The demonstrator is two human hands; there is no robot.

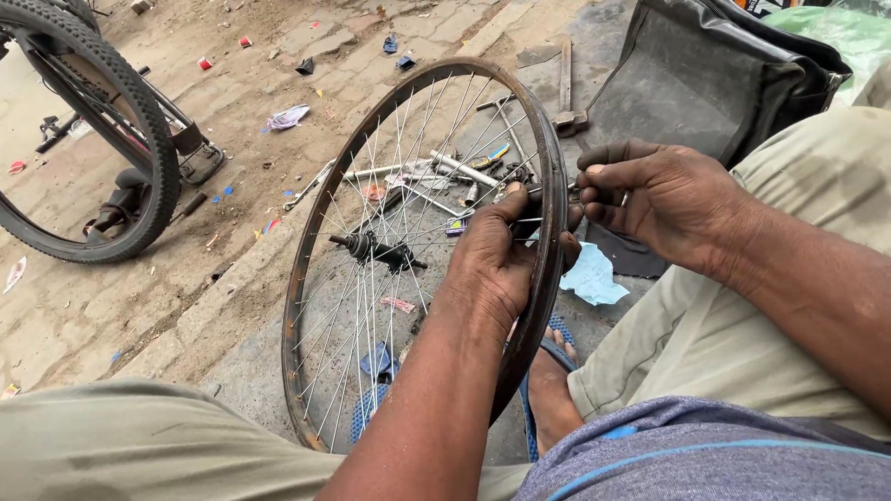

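Rusty brown steel is what I am seeing first: a bare spoked bicycle wheel rim, with no tyre on it, is standing upright on the ground between my knees, its black hub and axle sitting at the centre of thin silver spokes. My left hand is reaching through the spokes and wrapping around the right side of the rim, fingers curled over its inner edge and gripping it. My right hand is hovering just beside the rim on its outer side, fingers pinched together on something small and dark; I cannot tell what it is. Behind the wheel, a scatter of metal tools and rods is lying on the dusty ground. A crumpled pale blue scrap of paper is lying just under my hands, near my foot in a blue sandal. A black bag with its flap open is sitting beyond my right hand. At the far left, a black tyred bicycle wheel is standing on the paving.
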